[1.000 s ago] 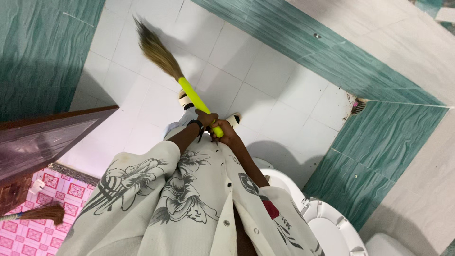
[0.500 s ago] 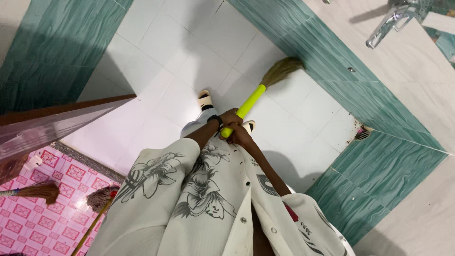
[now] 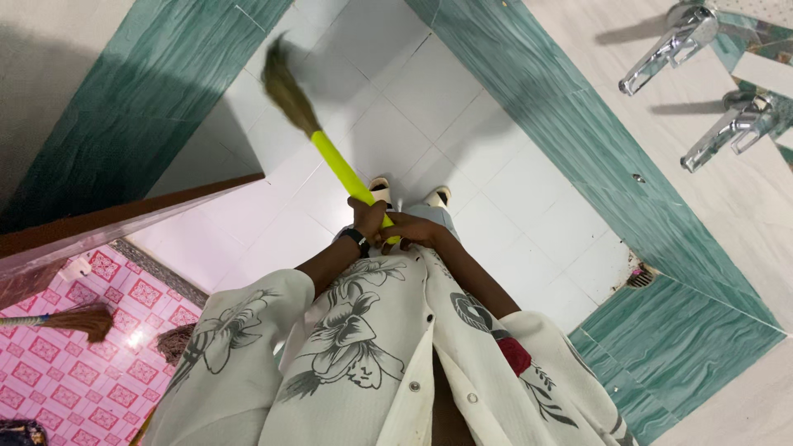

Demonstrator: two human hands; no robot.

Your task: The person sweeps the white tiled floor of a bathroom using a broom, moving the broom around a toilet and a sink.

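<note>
Both of my hands grip one broom with a bright yellow-green handle (image 3: 337, 164) and a brown bristle head (image 3: 286, 88). My left hand (image 3: 367, 221), with a dark wristband, wraps the handle's lower part. Just beside it my right hand (image 3: 406, 230) closes on the handle's end. The bristles point up-left, over the white floor tiles (image 3: 462, 83) close to the green wall tiles (image 3: 157, 99). My feet in light sandals (image 3: 380, 187) stand just beyond my hands.
A brown door (image 3: 99, 223) stands open at the left over a pink patterned floor (image 3: 74, 380), where another broom (image 3: 74, 318) lies. Two chrome taps (image 3: 661, 54) stick out of the right wall. A floor drain (image 3: 640, 277) sits in the corner.
The broom head has swung from the right wall across to the upper left. My view has shifted, so the taps now show fully and the toilet seen earlier is out of view.
</note>
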